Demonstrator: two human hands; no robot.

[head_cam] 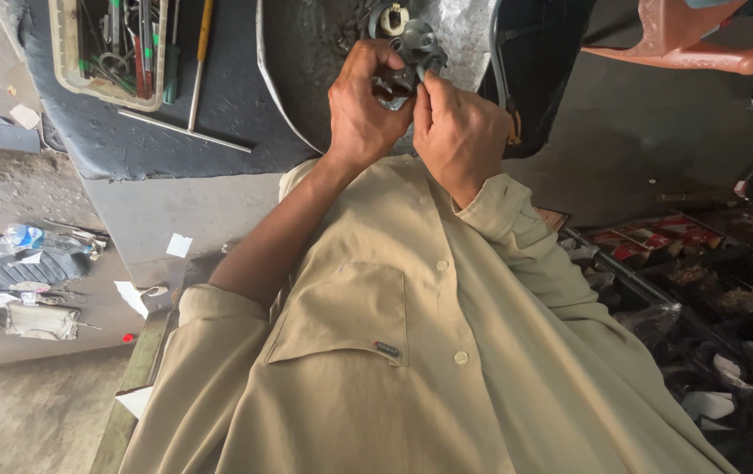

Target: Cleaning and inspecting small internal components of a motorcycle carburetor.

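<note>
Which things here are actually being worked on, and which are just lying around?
In hand:
left hand
right hand
small dark metal part, gripped by both
round metal pan, just beyond the hands

Lying about:
tool tray
long metal rod
plastic chair
plastic bottle

A worn grey concrete floor [34,189] spreads under flat daylight, littered with paper scraps [179,245] and a crushed plastic bottle [24,235]. A dark mat [218,96] carries 1 pale tray of hand tools [113,44] and a long metal rod [185,131]. A salmon-coloured plastic chair [692,39] stands at the far edge, while cluttered parts trays [701,281] line 1 side.
</note>
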